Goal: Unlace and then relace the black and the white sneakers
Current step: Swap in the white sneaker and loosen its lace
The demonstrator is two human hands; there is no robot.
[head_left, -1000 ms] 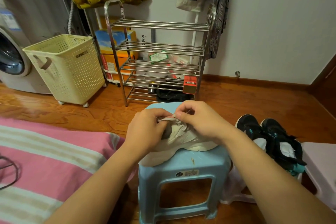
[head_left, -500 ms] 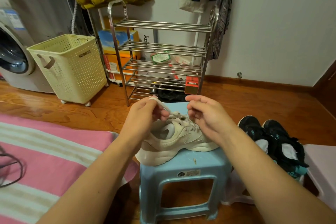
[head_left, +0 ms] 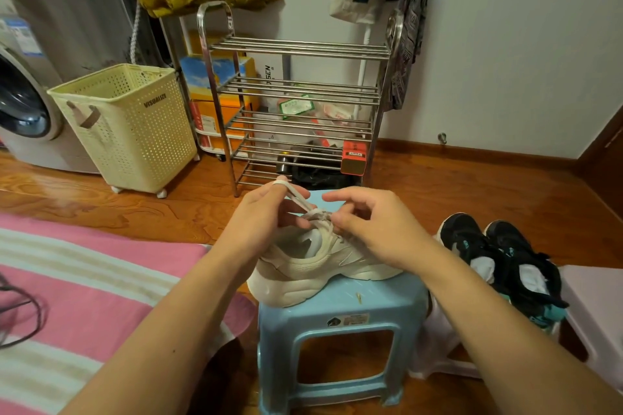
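Note:
A white sneaker (head_left: 303, 268) sits on a light blue plastic stool (head_left: 340, 317), toe pointing right. My left hand (head_left: 266, 217) holds a loop of the white lace (head_left: 296, 197) hooked over a raised finger, pulled up and away from the tongue. My right hand (head_left: 367, 226) rests over the front of the sneaker, fingertips pinching at the lace by the top eyelets. A pair of black sneakers (head_left: 499, 256) with teal accents and white insoles lies to the right of the stool.
A steel shoe rack (head_left: 296, 111) stands straight ahead against the wall. A cream laundry basket (head_left: 131, 125) and a washing machine (head_left: 23, 104) are at left. A pink striped blanket (head_left: 84, 293) lies at near left, a pale stool (head_left: 593, 307) at right.
Both hands lifted off the sneaker's tongue. My left hand drew a loop of lace up and to the left, while my right hand stayed at the eyelets.

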